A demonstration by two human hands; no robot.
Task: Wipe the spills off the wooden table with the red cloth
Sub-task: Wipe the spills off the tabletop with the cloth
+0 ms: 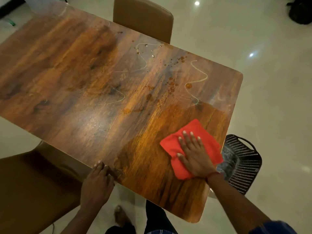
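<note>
The red cloth [202, 132] lies folded flat on the near right part of the wooden counter [76, 73], just in from its right edge. The right hand [194, 156] lies spread on top of it, palm down and fingers straight, pressing it to the wood rather than gripping it. The hand covers the middle and near side of the cloth, so red shows past the fingertips on the far side, to the left of the thumb, and along the right. A thin red band [213, 174] circles that wrist. The left hand [98, 181] is well apart from the cloth. Its fingers rest on the counter's near edge and hold nothing, and motion blur softens their outline. The spills [170, 83] sit beyond the cloth toward the middle and far right of the counter. They are brown drops and smears, with pale wavy lines [199, 76] looping among them. None of them touches the cloth. A black perforated basket [243, 162] stands on the floor just beside the counter's right edge, partly hidden by the counter and the forearm, and something grey inside it is too blurred to tell. A brown chair [143, 17] stands at the far side and another [33, 183] at the near left, cut off by the frame. The counter's far left corner is washed out by glare.
</note>
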